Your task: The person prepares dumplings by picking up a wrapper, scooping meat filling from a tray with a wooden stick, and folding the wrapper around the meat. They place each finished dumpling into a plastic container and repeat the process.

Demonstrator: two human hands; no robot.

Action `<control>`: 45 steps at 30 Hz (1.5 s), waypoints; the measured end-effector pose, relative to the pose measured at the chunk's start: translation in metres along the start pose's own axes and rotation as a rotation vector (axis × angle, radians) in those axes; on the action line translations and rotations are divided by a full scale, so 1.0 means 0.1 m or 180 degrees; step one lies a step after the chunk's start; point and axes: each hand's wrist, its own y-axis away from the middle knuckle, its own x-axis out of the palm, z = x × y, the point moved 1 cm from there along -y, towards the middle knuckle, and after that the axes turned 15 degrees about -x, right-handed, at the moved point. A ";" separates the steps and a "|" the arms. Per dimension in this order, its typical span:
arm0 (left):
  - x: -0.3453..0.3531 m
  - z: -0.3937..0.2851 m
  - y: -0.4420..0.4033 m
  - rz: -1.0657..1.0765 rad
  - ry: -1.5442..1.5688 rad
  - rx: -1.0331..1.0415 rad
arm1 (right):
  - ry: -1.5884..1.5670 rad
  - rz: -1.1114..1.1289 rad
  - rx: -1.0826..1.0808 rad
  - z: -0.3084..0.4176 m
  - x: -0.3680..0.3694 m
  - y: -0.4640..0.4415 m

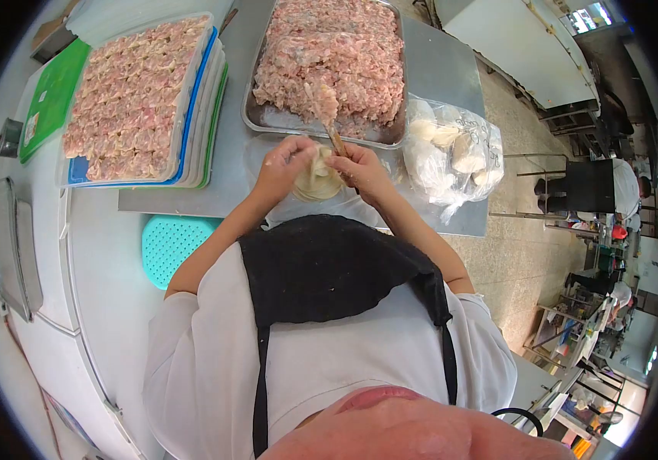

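Observation:
In the head view, a metal tray (248, 115) holds a large mound of ground meat (336, 61). Between it and my body, my right hand (361, 170) is closed round the wooden handle of a spatula (336, 141), whose far end carries a lump of meat over the tray. My left hand (284, 165) has bent fingers at the edge of a pale dough wrapper (319, 162); whether they pinch it is unclear. More round wrappers (315, 186) lie just below the hands. On the right, a clear plastic bag (454, 153) contains pale dough pieces.
Stacked plastic trays (210, 115) at the left carry rows of meat-filled pieces (133, 92). Beside them is a green lid (53, 100). A turquoise perforated basket (175, 244) sits below the steel table's edge (229, 201). Two people (605, 186) are far off at the right.

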 end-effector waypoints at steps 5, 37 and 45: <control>-0.24 -0.03 -0.07 -0.0031 0.3575 -0.1616 | 0.0782 -0.0063 -0.0230 -0.23 -0.20 0.05; -0.20 -0.42 -0.85 -0.0922 0.4550 -0.0719 | 0.5394 0.1609 -0.0683 0.44 -1.14 -0.39; 0.43 -0.52 -0.97 -0.0801 0.4562 -0.1117 | 0.2633 0.0787 -0.0845 0.63 -1.37 -0.34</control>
